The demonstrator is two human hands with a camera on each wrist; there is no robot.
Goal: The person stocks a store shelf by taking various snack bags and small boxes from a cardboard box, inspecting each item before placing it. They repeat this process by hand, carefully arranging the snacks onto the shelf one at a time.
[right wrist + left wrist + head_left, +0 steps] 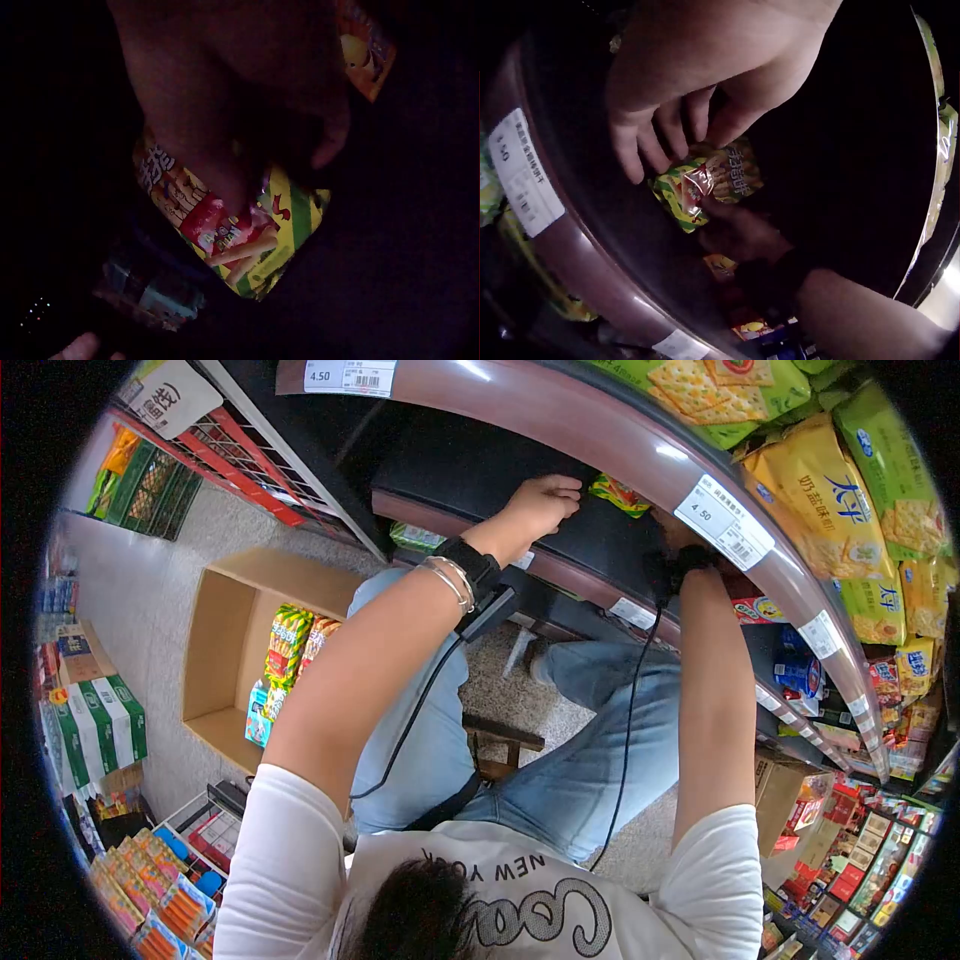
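Note:
A yellow-green striped snack packet (620, 495) lies on the dark shelf, partly behind the upper shelf's rim in the head view. The left hand (540, 508) is just beside it, fingers loosely bent and holding nothing. Seen from the left wrist, that hand (720, 60) hangs over the packet (697, 191); whether its fingertips touch it is unclear. The right hand (742, 232) reaches in from the other side, fingers at the packet's edge. In the dark right wrist view, the right hand (225, 97) covers part of the packet (240, 232), one finger extended onto it, another bent beside it.
The curved upper shelf rim (600, 420) with price tags hangs over the right hand. Cracker bags (815, 495) fill the shelf above. A cardboard box (225, 660) holding snack packets stands on the floor beside the person's knee. Thin cables run along both arms.

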